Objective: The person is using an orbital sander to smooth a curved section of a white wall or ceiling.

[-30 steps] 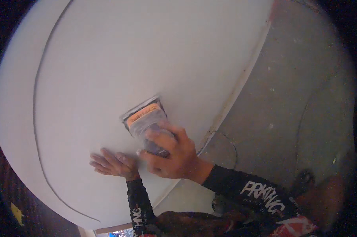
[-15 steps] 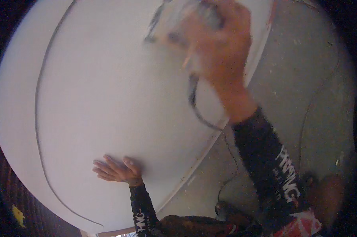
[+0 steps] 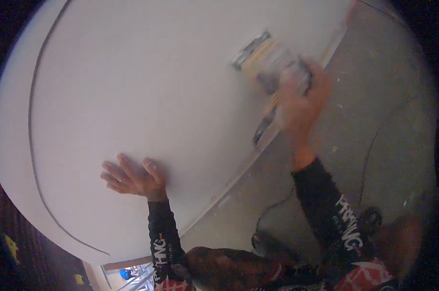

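Note:
My right hand (image 3: 304,102) is wrapped round a corded power sander (image 3: 265,60), which is yellowish and grey with a dark flat pad. The tool is blurred by motion; its pad edge is at or close to a broad white wall panel (image 3: 132,102), and I cannot tell whether it touches. A dark cord end (image 3: 263,128) trails from the sander. Lower on the panel, to the left, my left hand (image 3: 134,177) lies flat with its fingers spread and nothing in it.
A grey floor (image 3: 345,131) runs along the panel's lower right edge, with a thin cable (image 3: 367,160) across it. My bent leg (image 3: 229,264) shows at the bottom. A dark groove (image 3: 32,126) curves down the panel's left side. Dark ribbed material lies at lower left.
My right hand and the sander have moved lower and to the right, farther from the camera. The left hand still rests flat on the panel, and the whole view has shifted slightly.

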A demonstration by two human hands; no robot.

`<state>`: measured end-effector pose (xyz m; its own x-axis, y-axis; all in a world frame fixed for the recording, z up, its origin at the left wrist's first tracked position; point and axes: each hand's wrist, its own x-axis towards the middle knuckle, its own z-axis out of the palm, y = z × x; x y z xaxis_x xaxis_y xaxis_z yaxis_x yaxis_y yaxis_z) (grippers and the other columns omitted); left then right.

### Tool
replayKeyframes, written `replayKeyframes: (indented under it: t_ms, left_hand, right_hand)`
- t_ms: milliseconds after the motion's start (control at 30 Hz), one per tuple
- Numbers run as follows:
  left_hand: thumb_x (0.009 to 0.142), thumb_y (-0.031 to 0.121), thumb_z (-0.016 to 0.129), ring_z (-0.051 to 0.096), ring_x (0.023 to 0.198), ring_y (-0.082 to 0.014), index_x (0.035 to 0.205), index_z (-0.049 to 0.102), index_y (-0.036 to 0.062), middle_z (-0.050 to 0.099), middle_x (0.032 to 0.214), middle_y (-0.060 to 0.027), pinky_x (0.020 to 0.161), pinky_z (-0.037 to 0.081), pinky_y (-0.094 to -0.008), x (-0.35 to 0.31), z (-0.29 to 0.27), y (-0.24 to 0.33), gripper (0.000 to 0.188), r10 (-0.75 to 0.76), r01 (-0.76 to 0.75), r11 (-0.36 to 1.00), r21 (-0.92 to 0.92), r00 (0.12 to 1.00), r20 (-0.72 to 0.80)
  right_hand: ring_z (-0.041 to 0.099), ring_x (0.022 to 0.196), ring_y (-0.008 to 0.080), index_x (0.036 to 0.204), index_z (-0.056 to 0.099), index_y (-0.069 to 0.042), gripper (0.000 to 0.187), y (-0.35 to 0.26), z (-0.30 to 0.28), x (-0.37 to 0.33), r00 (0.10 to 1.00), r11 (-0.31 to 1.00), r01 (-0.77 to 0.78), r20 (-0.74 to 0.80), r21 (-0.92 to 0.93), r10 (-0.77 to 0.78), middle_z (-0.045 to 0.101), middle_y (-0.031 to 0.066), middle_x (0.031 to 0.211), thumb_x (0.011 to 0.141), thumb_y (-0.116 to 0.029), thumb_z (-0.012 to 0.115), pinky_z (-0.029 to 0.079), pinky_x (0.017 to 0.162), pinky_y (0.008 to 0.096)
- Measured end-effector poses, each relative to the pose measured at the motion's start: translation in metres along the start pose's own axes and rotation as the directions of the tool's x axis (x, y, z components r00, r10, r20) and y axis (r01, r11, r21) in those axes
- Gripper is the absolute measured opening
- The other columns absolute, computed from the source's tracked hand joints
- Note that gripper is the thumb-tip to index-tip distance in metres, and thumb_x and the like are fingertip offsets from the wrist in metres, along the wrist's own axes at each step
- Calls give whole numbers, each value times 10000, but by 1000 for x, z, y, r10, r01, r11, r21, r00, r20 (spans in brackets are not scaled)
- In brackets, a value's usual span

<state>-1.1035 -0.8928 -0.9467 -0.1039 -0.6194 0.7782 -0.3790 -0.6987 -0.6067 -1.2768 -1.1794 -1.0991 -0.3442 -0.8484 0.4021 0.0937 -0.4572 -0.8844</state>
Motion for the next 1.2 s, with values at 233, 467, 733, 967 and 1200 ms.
replayKeyframes:
  t_ms: [233, 467, 733, 967, 1200]
  left_hand:
    - [995, 418, 369, 194, 1503, -432, 1446, 516, 101, 340, 1587, -210, 1184, 71, -603, 5, 0, 8, 571, 7, -8, 995, -104, 1000, -8]
    - [981, 424, 394, 185, 1510, -427, 1432, 515, 65, 366, 1570, -220, 1197, 34, -587, 7, 12, 17, 589, -11, 30, 959, -281, 998, 66]
    - [934, 486, 585, 223, 1490, -448, 1418, 538, 123, 355, 1580, -202, 1183, 78, -625, -45, 30, 15, 607, 131, -123, 985, -120, 989, 67]
    - [906, 476, 580, 203, 1492, -464, 1378, 575, 129, 382, 1555, -225, 1192, 72, -613, -52, 25, -9, 585, 126, -123, 989, -80, 992, 32]
    - [905, 468, 557, 251, 1473, -461, 1342, 604, 147, 421, 1530, -216, 1191, 65, -617, -66, 20, -16, 545, 35, -26, 994, -105, 996, 84]
  right_hand:
    - [470, 1209, 410, 1170, 630, -145, 430, -83, -30, -126, 949, 959, 34, 293, 281, -120, 440, 198, 1339, 758, -151, 754, 409, 1011, 514]
    - [487, 1210, 395, 1077, 669, -304, 389, -80, -33, -179, 809, 910, 129, 489, 394, -326, 488, 130, 1294, 737, -188, 821, 480, 933, 463]
    - [453, 1222, 407, 1114, 636, -216, 465, -37, 1, -119, 909, 955, 104, 364, 277, -204, 458, 161, 1321, 694, -204, 835, 445, 979, 494]
    - [486, 1205, 259, 1293, 533, -14, 425, -1, 35, -9, 996, 992, -45, 86, 118, 35, 520, 155, 1258, 922, -158, 682, 409, 1036, 403]
    - [628, 929, 180, 1296, 577, -27, 395, 44, 25, 63, 859, 777, -501, 330, 382, 392, 623, 92, 1120, 929, -152, 652, 523, 772, 295]
